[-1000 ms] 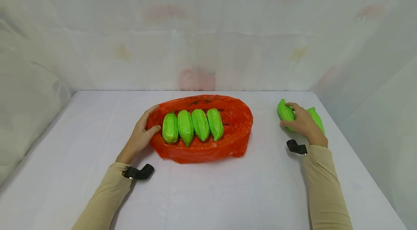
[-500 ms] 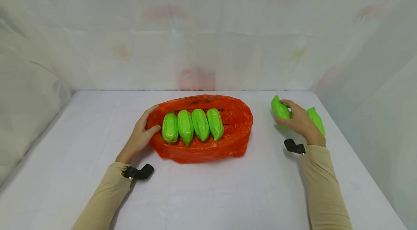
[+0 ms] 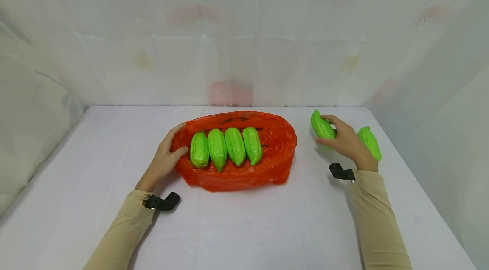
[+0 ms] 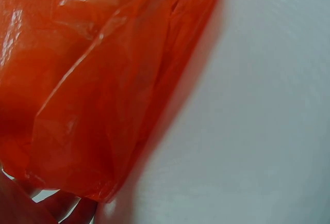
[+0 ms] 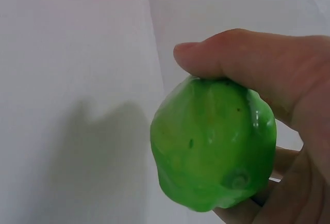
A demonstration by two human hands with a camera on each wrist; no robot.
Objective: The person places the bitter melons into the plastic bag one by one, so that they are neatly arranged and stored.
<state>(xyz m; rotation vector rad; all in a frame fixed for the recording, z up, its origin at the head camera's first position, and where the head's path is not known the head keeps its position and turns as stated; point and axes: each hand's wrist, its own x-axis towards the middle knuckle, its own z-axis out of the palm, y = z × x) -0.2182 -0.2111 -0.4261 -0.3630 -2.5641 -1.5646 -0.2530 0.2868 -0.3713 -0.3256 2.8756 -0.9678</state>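
Note:
A red plastic bag (image 3: pixel 276 151) lies opened out mid-table, its rim spread wide. Several glossy green ridged fruits (image 3: pixel 234 147) with pointed ends sit side by side in its left and middle part. My left hand (image 3: pixel 165 159) holds the bag's left edge, thumb over the rim and fingers along the outside. To the right, my right hand (image 3: pixel 344 138) grips another green ridged fruit (image 3: pixel 321 127), tip pointing away. In the right wrist view, the thumb is on top of this fruit (image 5: pixel 211 141) with the fingers beneath. Red film (image 4: pixel 93 79) fills the left wrist view's left half.
One more green ridged fruit (image 3: pixel 369 142) lies on the white-covered table (image 3: pixel 244 227), right of my right hand. A pale patterned cloth backdrop (image 3: pixel 244 62) rises along the table's back edge, with similar sheets at both sides. Each wrist wears a small black camera (image 3: pixel 341 172).
My right hand, gripping the fruit, has moved left and slightly up from beside the other loose fruit, widening the gap between them. My left hand and the bag have stayed put.

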